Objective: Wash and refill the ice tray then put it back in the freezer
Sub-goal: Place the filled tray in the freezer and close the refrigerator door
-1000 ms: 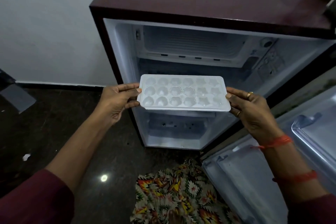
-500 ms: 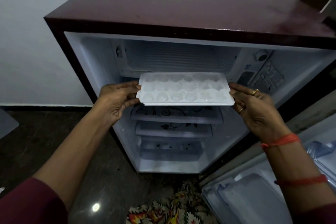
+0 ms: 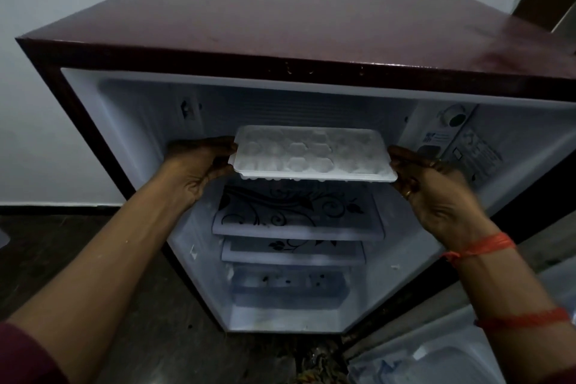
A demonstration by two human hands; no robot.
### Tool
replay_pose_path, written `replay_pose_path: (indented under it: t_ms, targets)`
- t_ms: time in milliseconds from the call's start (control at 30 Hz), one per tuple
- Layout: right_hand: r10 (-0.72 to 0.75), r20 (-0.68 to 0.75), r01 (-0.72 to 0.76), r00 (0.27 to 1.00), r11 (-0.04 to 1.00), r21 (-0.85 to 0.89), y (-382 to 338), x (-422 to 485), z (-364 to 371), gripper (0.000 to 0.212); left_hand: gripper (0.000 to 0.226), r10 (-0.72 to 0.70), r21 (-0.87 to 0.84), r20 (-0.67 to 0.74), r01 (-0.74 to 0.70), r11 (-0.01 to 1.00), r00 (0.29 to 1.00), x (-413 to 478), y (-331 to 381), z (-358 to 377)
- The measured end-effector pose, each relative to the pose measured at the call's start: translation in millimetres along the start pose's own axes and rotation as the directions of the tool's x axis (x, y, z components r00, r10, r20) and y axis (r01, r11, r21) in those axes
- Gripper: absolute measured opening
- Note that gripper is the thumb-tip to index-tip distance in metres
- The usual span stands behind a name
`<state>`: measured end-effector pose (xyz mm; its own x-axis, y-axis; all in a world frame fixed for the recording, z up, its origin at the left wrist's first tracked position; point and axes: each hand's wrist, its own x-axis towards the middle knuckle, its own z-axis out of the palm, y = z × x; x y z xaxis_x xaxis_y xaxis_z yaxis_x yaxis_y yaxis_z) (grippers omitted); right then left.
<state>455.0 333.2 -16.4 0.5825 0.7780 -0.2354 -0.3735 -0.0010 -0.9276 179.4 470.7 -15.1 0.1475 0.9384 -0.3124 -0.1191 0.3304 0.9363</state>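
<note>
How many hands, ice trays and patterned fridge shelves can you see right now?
Hands: 2, left hand and right hand, both gripping the tray
Ice tray: 1
Patterned shelves: 2, upper shelf and lower shelf
Total: 5

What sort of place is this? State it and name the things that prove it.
Probably a room in a home, perhaps a kitchen corner: a small maroon fridge stands open against a plain white wall on a dark polished floor, and both hands hold an ice tray at its opening.
</note>
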Motion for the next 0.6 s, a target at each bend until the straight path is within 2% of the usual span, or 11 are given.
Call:
replay_pose_path:
  t_ms: [333, 500, 600]
  targets:
    - [-0.073, -0.018, 0.072, 0.997, 0.997, -0.037, 4.1, 24.8, 7.6, 0.031, 0.009, 0.023, 0.032, -0.031, -0.022, 0.999, 0.999, 21.4, 0.9, 16.7]
    - [-0.093, 0.004, 0.093, 0.996, 0.995, -0.034, 6.1, 32.5, 9.6, 0.034, 0.003, 0.005, 0.017, -0.075, -0.004, 1.000, 0.997, 27.9, 4.5, 19.3]
    - [-0.117, 0.047, 0.119, 0.992, 0.991, -0.060, 9.2, 35.3, 9.9, 0.040, 0.021, 0.000, -0.012, -0.080, -0.001, 1.000, 0.997, 33.4, 4.9, 20.7]
